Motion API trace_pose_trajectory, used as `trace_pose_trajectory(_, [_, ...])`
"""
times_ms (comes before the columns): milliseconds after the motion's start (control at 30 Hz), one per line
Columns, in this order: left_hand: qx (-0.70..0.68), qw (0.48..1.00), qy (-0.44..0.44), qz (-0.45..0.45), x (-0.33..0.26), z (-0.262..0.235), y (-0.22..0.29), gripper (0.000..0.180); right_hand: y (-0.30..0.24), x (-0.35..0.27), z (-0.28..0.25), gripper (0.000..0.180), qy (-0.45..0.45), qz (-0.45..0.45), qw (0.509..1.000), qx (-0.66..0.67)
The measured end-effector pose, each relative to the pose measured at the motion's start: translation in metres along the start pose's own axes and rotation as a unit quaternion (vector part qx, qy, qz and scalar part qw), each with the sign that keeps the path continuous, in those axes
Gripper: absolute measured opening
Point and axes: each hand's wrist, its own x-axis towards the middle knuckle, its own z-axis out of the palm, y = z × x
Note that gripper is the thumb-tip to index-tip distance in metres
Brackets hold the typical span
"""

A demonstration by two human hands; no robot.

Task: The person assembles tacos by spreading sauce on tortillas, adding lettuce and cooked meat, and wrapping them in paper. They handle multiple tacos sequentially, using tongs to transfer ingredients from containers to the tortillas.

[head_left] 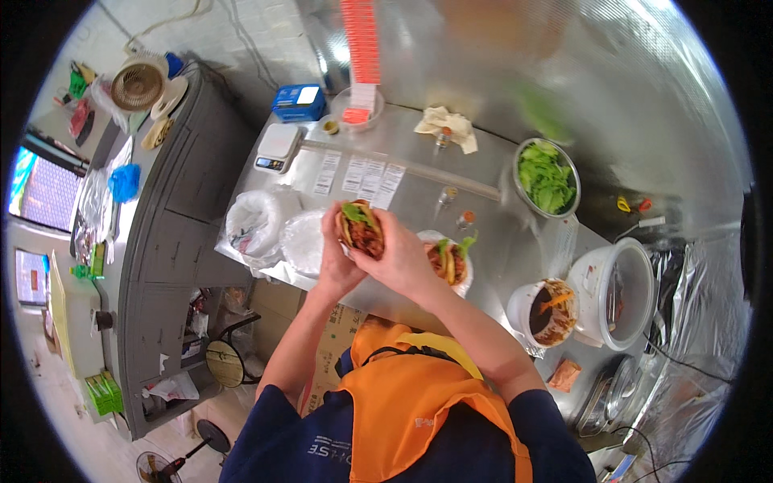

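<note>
Both my hands are closed around a filled bun sandwich (361, 232), with dark shredded meat and green lettuce showing in its open side. My left hand (341, 264) grips its left side, and my right hand (400, 256) wraps the right and near side. The sandwich is held up over the near edge of the metal table. Just right of my right wrist lies a second filled sandwich (448, 262), with lettuce sticking out. Left of my hands is a pile of clear plastic bags (304, 243), beside a white plastic bag (254, 224).
A lettuce bowl (535, 206) stands at the back right. Nearer are a sauce-smeared white tub (518, 311) and a larger white tub (590, 282). Paper slips (374, 181), a kitchen scale (279, 142) and a blue box (293, 107) occupy the far left. Small shakers (448, 194) stand mid-table.
</note>
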Motion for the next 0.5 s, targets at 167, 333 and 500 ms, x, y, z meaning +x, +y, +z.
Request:
trace_pose_trajectory(167, [0.244, 0.966, 0.006, -0.09, -0.027, -0.082, -0.077, 0.113, 0.037, 0.042, 0.128, 0.058, -0.059, 0.017, 0.996, -0.07])
trace_pose_trajectory(333, [0.264, 0.952, -0.041, -0.152, -0.063, -0.082, -0.14, 0.108, 0.094, 0.048, 0.179, 0.058, -0.134, 0.1, 0.973, -0.16])
trace_pose_trajectory(500, [0.215, 0.963, -0.046, -0.155, -0.071, -0.07, -0.134, 0.112, 0.091, 0.032, 0.173, 0.052, -0.108, 0.132, 0.966, -0.196])
